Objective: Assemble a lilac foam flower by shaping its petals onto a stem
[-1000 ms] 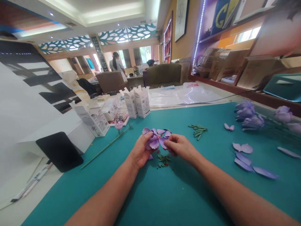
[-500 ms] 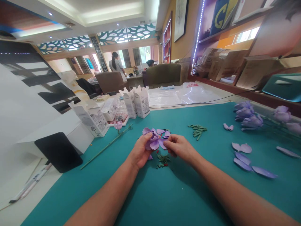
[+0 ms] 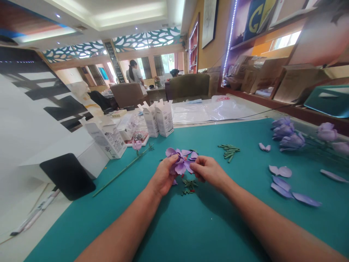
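On the teal surface (image 3: 191, 225), in a room w/ chairs behind, left hand (image 3: 161, 178) & right hand (image 3: 208, 169) both grasp the purple flower (image 3: 180, 162).

You have open teal mat (image 3: 207, 222) near you. Green stem pieces (image 3: 229, 150) lie ahead, loose petals (image 3: 289, 189) to your right, white boxes (image 3: 158, 118) block far left.

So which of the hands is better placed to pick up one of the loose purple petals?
Probably the right hand: the loose purple petals lie on its side; the left hand grips the purple flower.
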Motion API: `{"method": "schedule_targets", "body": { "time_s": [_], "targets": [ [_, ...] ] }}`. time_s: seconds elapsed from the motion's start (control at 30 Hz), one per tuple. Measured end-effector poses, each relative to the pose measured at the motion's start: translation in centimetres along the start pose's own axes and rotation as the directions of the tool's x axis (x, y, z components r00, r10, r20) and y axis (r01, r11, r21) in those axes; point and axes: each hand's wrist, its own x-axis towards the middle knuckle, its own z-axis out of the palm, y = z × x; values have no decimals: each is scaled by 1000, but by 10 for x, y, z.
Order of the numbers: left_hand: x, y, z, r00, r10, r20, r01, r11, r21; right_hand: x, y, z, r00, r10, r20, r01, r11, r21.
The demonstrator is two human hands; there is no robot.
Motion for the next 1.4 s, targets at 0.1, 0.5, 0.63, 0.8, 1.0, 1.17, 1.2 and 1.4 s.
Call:
{"method": "schedule_targets", "body": {
  "time_s": [0.1, 0.5, 0.63, 0.8, 1.0, 1.17, 1.2, 1.4],
  "targets": [
    [-1, 0, 1, 1000, 3, -1, -3, 1000, 11, 0, 1, 0, 1000, -5, -3, 5, 1000, 9],
    [-1, -2, 2, 1000, 11, -7, -11, 1000, 6, -2, -2, 1, 1000, 8, -25, -8, 1000, 8],
    [-2, -3, 2, 1000, 18, -3, -18, 1000, 11, -2, -2, 1, 1000, 9, -25, -9, 1000, 8],
    [-2, -3, 2, 1000, 26, 0, -26, 1000, 12, -3, -2, 1, 1000, -8, -26, 8, 1000, 9],
    [-2, -4, 2, 999, 34, 7, -34, 999, 12, -3, -2, 1, 999, -1, -33, 1, 1000, 4],
    [-3, -3, 2, 1000, 27, 9, -27, 1000, 11, -3, -3, 1, 999, -5, -33, 6, 1000, 6],
    [-3, -3, 2, 1000, 23, 9, -23, 1000, 10, -3, -2, 2, 1000, -6, -30, 6, 1000, 18],
    [-3, -1, 3, 1000, -6, -17, 6, 1000, -20, -4, -3, 4, 1000, -8, -18, 9, 998, 64]
  ]
}}
